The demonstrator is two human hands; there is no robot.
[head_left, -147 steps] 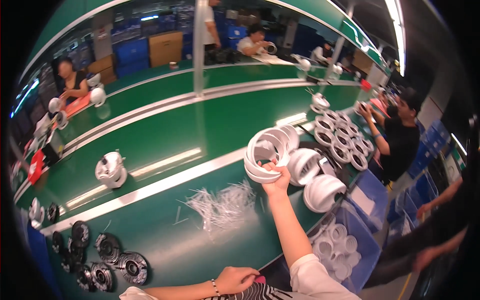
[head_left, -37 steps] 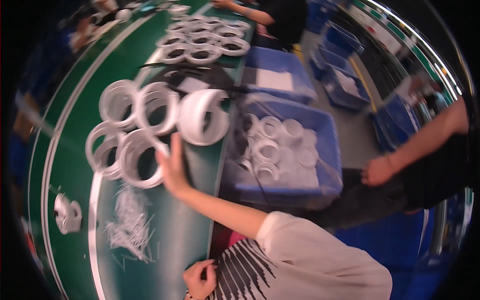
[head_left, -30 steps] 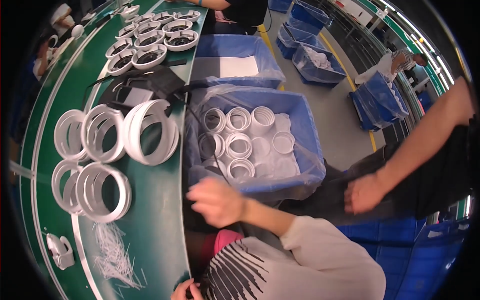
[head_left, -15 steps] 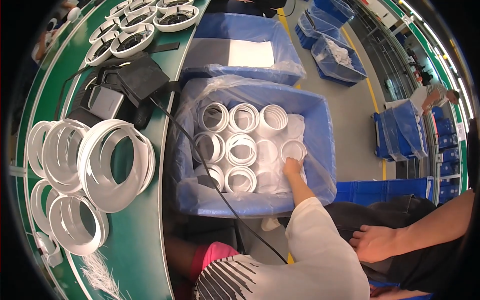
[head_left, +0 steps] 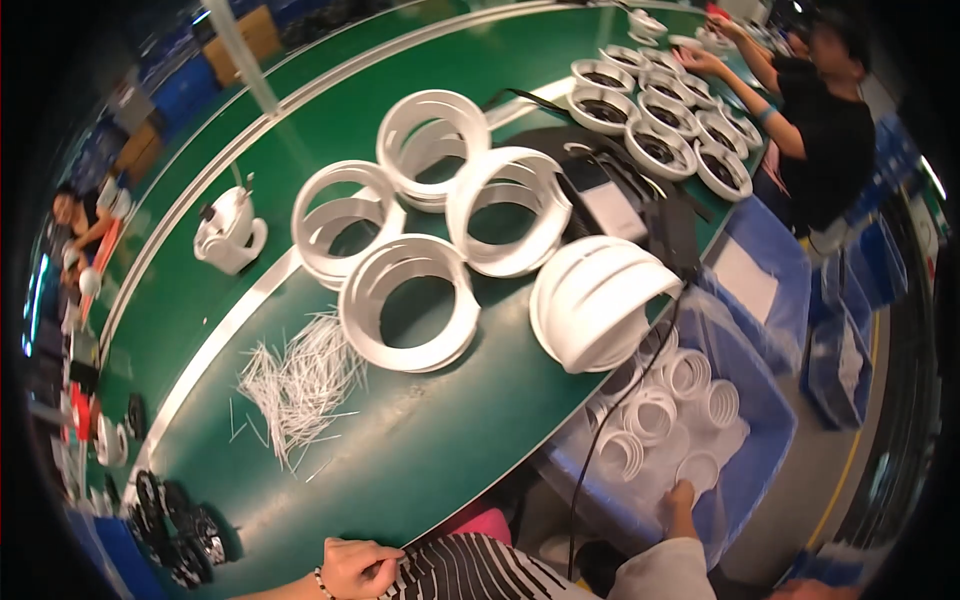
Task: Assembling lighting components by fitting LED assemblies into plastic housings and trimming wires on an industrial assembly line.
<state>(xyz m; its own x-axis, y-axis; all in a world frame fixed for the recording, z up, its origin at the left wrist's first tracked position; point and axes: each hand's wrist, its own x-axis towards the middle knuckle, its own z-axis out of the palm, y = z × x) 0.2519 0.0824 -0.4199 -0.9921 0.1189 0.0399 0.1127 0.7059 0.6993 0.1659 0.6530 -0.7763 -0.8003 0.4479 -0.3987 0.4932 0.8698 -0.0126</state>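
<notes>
My right hand (head_left: 682, 496) is down in the plastic-lined blue bin (head_left: 772, 440), its fingers closed at the near rim of a round white ring (head_left: 697, 470). Several more white rings (head_left: 652, 415) stand in stacks beside it in the bin. My left hand (head_left: 358, 568), with a beaded bracelet at the wrist, is curled closed at the near edge of the green table (head_left: 440, 455); nothing shows in its fingers. Stacks of wide white rings (head_left: 410, 345) stand on the table, and one stack (head_left: 600, 300) lies tilted by the edge above the bin.
A heap of thin white strips (head_left: 300, 385) lies on the table, with black parts (head_left: 175, 530) at lower left. White round housings (head_left: 660, 150) stand farther along, near another person (head_left: 820, 120). A black cable (head_left: 600, 430) hangs across the bin. Another blue bin (head_left: 775, 245) is behind.
The view has swung left toward the table, so the bin now sits at lower right. My left hand has come into view. My right hand stays at the ring in the bin.
</notes>
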